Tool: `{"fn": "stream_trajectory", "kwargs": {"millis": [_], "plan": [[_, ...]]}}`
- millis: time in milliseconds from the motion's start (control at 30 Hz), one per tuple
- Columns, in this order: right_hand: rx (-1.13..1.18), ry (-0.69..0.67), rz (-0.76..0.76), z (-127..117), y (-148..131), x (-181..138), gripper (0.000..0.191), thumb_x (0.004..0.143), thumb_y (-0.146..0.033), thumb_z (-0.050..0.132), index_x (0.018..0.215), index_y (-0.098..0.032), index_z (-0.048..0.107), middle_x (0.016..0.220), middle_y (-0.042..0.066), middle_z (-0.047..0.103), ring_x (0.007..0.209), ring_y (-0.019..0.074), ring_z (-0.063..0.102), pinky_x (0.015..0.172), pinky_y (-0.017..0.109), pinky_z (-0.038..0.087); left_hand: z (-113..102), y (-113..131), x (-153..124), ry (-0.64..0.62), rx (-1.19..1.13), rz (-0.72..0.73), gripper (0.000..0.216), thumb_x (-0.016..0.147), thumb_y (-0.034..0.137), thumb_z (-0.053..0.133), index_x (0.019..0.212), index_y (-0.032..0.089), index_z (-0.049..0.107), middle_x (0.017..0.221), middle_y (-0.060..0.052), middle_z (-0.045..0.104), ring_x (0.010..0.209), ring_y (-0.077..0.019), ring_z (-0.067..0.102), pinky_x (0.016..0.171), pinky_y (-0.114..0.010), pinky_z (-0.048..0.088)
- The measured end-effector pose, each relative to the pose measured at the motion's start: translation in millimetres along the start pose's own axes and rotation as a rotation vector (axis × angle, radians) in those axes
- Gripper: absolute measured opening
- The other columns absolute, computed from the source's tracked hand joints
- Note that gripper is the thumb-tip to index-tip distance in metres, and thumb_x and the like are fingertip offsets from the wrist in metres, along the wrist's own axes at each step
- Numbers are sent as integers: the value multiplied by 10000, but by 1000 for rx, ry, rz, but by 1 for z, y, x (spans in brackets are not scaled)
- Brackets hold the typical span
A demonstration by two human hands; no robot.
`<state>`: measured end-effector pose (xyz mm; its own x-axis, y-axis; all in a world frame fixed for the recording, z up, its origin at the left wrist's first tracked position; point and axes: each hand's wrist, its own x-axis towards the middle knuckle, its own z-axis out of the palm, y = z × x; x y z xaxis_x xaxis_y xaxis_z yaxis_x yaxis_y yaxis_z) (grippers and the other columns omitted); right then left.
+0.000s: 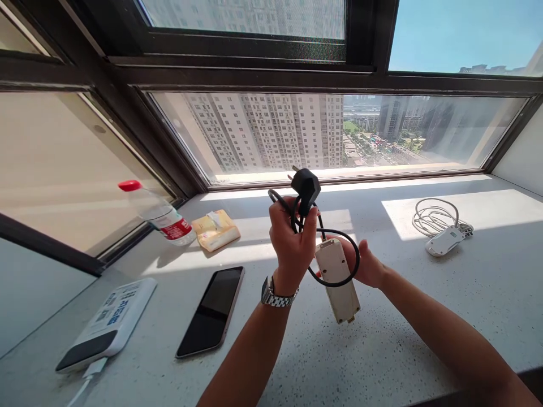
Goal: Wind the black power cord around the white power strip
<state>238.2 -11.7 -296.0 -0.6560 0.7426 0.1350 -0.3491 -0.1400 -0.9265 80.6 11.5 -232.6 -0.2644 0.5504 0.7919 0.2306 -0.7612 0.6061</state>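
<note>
From the head view, the left hand (292,240), wearing a metal wristwatch (275,297), is closed around loops of black rubber cable (339,234) just below its black moulded plug (305,186). The right hand (367,263) cups the back of a beige rectangular plastic power strip (337,280), held above the speckled white stone sill (382,350). A black smartphone (212,311) lies nearby.
</note>
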Motion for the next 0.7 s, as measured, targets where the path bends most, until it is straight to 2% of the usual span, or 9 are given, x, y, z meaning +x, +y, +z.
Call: {"fn": "stream_trajectory", "kwargs": {"millis": [67, 133, 233, 333, 467, 600, 700], "plan": [[9, -37, 16, 4, -3, -2, 1007, 605, -934, 473, 1380, -292, 463, 1305, 109, 576, 1105, 292, 599, 895, 419, 478, -3, -4, 1, -84, 127, 101, 241, 825, 300, 681, 982, 214, 520, 824, -11, 614, 722, -163, 630, 696, -273, 480], [-16, -2, 29, 9, -5, -2, 966, 592, -873, 597, 1346, -277, 500, 1289, 100, 587, 1106, 278, 588, 863, 376, 485, -4, -5, 2, -187, 217, 172, 170, 839, 274, 643, 949, 208, 531, 807, -24, 612, 731, -174, 612, 675, -269, 468], [-51, 170, 21, 14, -4, 1, 838, 574, -671, 796, 1257, -244, 566, 1190, 83, 634, 1024, 236, 599, 771, 297, 477, -2, -4, 3, -313, 280, 217, 79, 867, 259, 577, 894, 205, 526, 780, -28, 593, 689, -166, 574, 619, -256, 441], [-58, 309, -22, 14, -4, 4, 675, 577, -520, 848, 1138, -214, 628, 1065, 63, 667, 929, 206, 606, 744, 283, 464, 2, -4, 2, -395, 272, 183, 77, 873, 259, 553, 840, 205, 509, 768, -26, 583, 666, -156, 552, 609, -253, 431], [-38, 308, -11, 9, -10, 1, 534, 614, -449, 830, 1053, -193, 666, 1076, 71, 672, 939, 206, 611, 792, 303, 480, 5, -8, -1, -506, 148, -31, 101, 880, 286, 552, 928, 204, 519, 764, -14, 620, 686, -161, 616, 631, -260, 464], [10, 196, 11, 6, -15, -2, 584, 772, -531, 702, 1272, -261, 565, 1223, 85, 631, 991, 219, 622, 799, 344, 513, 10, -9, -6, -538, -51, -292, 210, 872, 351, 583, 996, 192, 525, 922, -51, 681, 768, -175, 674, 683, -288, 531], [4, 236, 26, 8, -13, 0, 601, 824, -620, 607, 1311, -278, 529, 1242, 79, 622, 963, 200, 626, 784, 332, 521, 15, -9, -9, -547, -236, -484, 327, 838, 404, 632, 1055, 187, 520, 1003, -82, 697, 843, -202, 690, 682, -311, 568]]}}
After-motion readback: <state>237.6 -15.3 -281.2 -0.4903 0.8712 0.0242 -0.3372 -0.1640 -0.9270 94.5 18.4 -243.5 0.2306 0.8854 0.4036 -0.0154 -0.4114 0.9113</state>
